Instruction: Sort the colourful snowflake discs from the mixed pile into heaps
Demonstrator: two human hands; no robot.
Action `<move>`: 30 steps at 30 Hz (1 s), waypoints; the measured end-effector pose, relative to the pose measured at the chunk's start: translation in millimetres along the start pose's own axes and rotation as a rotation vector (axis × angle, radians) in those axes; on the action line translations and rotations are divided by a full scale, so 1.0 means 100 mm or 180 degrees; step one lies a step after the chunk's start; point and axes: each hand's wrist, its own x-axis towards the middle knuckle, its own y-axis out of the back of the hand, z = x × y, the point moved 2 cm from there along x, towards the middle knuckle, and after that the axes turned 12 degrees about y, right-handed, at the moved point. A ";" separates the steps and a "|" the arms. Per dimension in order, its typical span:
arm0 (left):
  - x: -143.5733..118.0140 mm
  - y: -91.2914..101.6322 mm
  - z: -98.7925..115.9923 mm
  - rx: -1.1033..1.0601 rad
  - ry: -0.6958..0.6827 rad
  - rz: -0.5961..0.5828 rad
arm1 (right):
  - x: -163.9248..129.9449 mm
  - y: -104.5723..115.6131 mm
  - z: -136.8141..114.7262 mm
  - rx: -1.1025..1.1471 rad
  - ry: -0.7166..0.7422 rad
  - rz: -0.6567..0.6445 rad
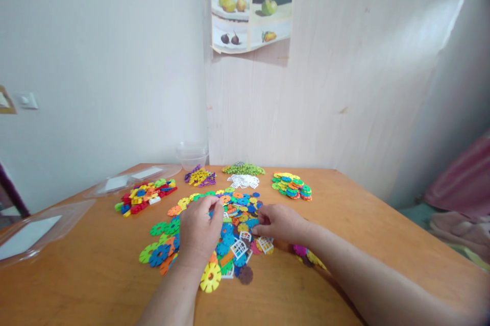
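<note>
A mixed pile of plastic flower-shaped discs (228, 236) lies between my hands. My left hand (202, 226) is over the pile's left part, its fingers curled and closed; whatever they may hold is hidden. My right hand (282, 223) is low at the pile's right edge, thumb and fingers bent with a gap between them and nothing visible inside. White window-shaped pieces (239, 248) lie on the pile near it. A yellow disc (210, 277) is at the near edge, a brown disc (245, 275) beside it. More discs (314, 258) show partly behind my right forearm.
Sorted heaps stand farther back: building bricks (143, 196), purple and yellow pieces (201, 176), green pieces (245, 169), white pieces (244, 181) and round discs (291, 185). A clear plastic tub (192, 155) stands by the wall. Clear bags (72, 209) lie left.
</note>
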 end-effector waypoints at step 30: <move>0.01 0.05 0.02 0.0017 0.0042 -0.0045 | -0.26 0.38 0.12 0.0658 0.0134 -0.0790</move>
